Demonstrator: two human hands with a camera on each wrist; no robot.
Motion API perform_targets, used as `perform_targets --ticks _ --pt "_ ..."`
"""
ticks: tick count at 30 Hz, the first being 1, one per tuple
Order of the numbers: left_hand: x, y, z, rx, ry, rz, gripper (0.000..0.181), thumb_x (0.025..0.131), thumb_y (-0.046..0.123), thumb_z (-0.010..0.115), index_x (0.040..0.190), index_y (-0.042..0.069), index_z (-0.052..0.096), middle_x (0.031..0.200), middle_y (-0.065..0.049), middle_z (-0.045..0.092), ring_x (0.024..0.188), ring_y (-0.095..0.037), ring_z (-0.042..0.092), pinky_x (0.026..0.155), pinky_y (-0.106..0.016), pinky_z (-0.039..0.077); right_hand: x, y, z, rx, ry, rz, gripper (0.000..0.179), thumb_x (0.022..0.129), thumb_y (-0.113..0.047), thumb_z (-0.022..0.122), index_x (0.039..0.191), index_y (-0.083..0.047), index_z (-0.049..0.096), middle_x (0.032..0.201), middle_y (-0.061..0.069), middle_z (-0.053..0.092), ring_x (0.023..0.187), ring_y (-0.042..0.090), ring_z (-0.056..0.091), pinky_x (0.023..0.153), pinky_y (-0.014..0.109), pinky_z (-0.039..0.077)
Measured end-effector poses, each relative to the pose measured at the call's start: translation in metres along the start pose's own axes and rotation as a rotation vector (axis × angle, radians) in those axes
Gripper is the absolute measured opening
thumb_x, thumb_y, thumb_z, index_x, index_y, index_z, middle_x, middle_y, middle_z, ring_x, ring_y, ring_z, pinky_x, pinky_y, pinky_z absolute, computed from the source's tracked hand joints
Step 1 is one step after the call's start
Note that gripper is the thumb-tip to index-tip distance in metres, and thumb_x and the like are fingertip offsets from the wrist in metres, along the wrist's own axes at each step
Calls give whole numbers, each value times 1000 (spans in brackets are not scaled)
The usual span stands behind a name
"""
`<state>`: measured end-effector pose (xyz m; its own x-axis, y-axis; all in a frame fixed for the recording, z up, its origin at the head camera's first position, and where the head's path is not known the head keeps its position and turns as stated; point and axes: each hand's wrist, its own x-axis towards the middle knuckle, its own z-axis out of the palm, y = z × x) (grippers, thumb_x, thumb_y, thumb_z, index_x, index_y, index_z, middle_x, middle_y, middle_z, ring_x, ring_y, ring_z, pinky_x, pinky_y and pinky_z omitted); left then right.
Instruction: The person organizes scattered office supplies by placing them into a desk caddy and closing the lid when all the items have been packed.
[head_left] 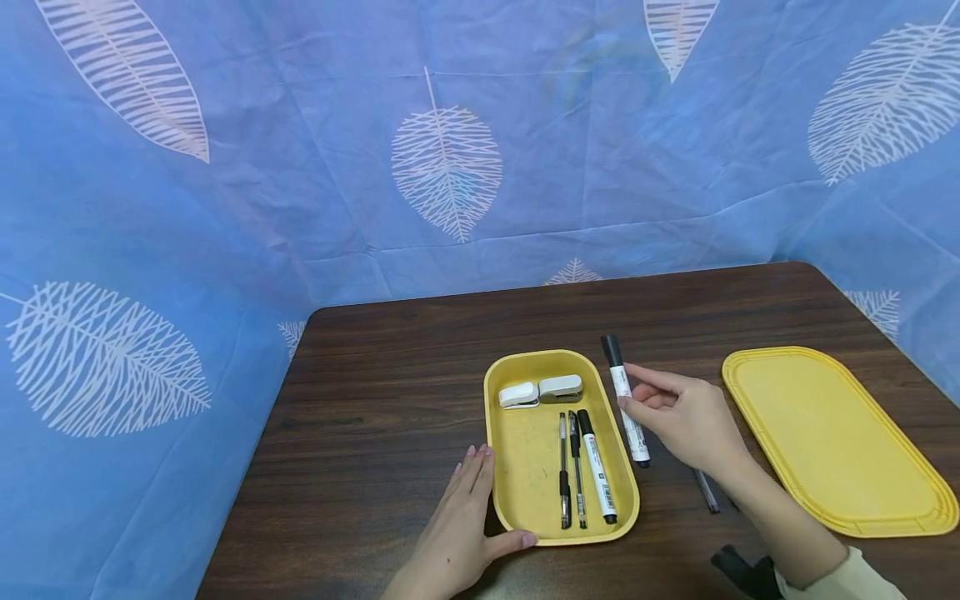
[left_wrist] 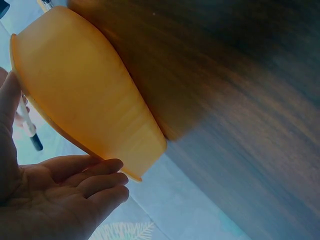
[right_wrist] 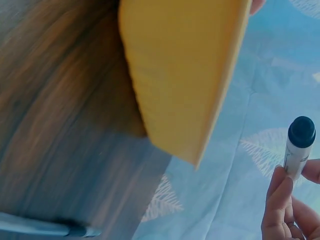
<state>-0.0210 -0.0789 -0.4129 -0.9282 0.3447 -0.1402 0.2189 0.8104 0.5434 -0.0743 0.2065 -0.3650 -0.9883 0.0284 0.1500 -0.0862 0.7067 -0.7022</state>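
My right hand [head_left: 686,417] pinches a white marker [head_left: 628,408] with a black cap between thumb and fingertips, beside the right rim of a yellow tray [head_left: 525,475]. In the right wrist view the black cap [right_wrist: 302,131] points upward from the fingers. My left hand [head_left: 459,529] rests at the tray's near left corner, fingers extended along the side and thumb at the front rim. Inside the tray lie two small staplers [head_left: 519,395] at the far end. Two slim pens [head_left: 565,483] and another white marker [head_left: 597,471] lie lengthwise on the right.
A yellow lid [head_left: 840,442] lies flat at the right of the dark wooden table [head_left: 375,433]. Under my right forearm, a pen [head_left: 707,492] lies partly hidden. A black strap [head_left: 746,573] shows near the right sleeve. Blue leaf-print cloth [head_left: 300,167] hangs behind the table.
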Motion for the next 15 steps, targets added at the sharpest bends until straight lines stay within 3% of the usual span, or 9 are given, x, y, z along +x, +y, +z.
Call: perform_targets --ticks 7,15 --pt "1 0 0 -5 -1 3 106 76 60 71 152 2 25 159 -16 25 149 -31 20 119 -51 24 2 -20 1 137 -94 63 53 88 -36 70 135 -14 59 93 4 70 76 0 64 62 20 50" --pt "1 -1 1 -6 4 5 107 76 61 71 152 2 25 159 -15 26 149 -30 21 119 -51 24 4 -35 8 279 -144 59 52 89 -31 70 136 -13 57 96 6 69 80 2 67 71 20 54"
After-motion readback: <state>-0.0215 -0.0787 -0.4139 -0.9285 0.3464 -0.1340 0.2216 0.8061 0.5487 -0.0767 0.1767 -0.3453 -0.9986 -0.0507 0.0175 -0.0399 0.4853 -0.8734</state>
